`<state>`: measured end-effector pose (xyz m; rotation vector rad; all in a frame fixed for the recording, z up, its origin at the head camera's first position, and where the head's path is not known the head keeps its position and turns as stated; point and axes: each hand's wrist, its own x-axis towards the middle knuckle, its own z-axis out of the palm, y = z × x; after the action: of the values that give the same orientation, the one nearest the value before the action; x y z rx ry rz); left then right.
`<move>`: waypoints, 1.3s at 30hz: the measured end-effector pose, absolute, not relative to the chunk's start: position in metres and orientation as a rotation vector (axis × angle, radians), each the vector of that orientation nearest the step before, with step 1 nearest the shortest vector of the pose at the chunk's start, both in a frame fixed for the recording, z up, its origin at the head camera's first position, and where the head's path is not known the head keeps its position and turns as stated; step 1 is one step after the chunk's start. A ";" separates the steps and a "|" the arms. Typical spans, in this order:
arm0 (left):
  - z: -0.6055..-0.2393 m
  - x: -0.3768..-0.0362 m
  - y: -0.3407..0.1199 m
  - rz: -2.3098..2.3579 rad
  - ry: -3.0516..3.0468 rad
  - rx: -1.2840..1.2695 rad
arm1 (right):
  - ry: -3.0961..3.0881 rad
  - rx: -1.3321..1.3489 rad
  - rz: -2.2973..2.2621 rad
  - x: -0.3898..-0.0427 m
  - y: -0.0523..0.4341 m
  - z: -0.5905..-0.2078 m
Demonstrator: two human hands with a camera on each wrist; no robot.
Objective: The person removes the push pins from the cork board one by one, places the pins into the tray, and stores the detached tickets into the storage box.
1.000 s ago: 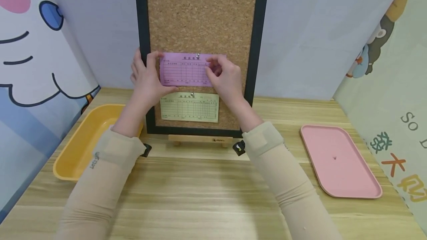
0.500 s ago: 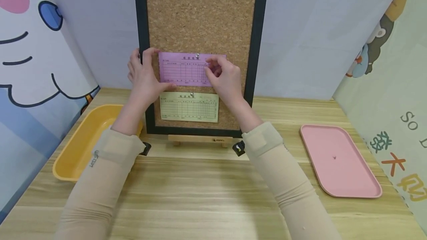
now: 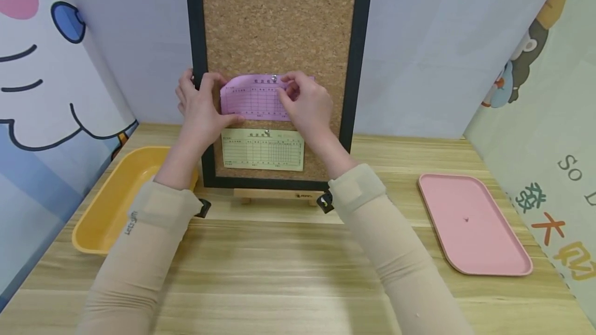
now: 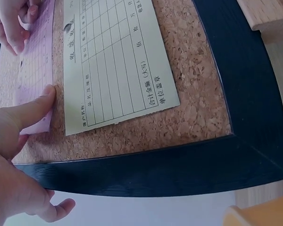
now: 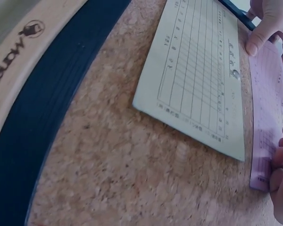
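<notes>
We judged the work in hand to be freeing the pink slip (image 3: 253, 98) from the cork board (image 3: 279, 30), where a pin (image 3: 274, 77) held its top edge at about twelve o'clock on the paper. The slip sat in the middle of the board, directly above a yellow slip (image 3: 263, 149) pinned at its six o'clock.

Our left hand (image 3: 201, 105) steadied the slip's nine o'clock edge: the thumb lay along its lower left corner and the fingers curled round the board's black frame (image 3: 197, 133), so the grip was narrow and pinching paper against cork. Our right hand (image 3: 304, 102) had its fingers curled onto the slip's upper right, close to the pin, and the paper bowed between the two hands. Whether a fingertip already gripped the pin head, we could not tell.

The next move, as we judged it, called for a firm pinch on the pin and a straight pull away from the cork, with the left thumb keeping the slip from tearing.
</notes>
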<state>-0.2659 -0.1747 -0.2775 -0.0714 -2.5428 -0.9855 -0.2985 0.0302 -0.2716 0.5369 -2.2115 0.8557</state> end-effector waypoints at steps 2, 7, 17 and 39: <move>-0.278 -0.265 -0.175 -0.999 -2.546 -0.069 | -2.223 0.498 0.815 -0.299 0.027 -0.271; -0.281 -0.264 -0.175 -1.074 -2.501 -0.052 | -2.216 0.445 0.741 -0.302 0.022 -0.270; -0.289 -0.269 -0.170 -1.296 -2.279 -0.015 | -2.188 0.412 0.685 -0.305 0.014 -0.270; -0.290 -0.270 -0.169 -1.335 -2.229 0.031 | -2.192 0.386 0.648 -0.306 0.008 -0.264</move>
<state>-0.2704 -0.1686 -0.2897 0.0307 -2.2286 -1.3355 -0.3056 0.0080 -0.2642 0.3857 -2.1919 0.6477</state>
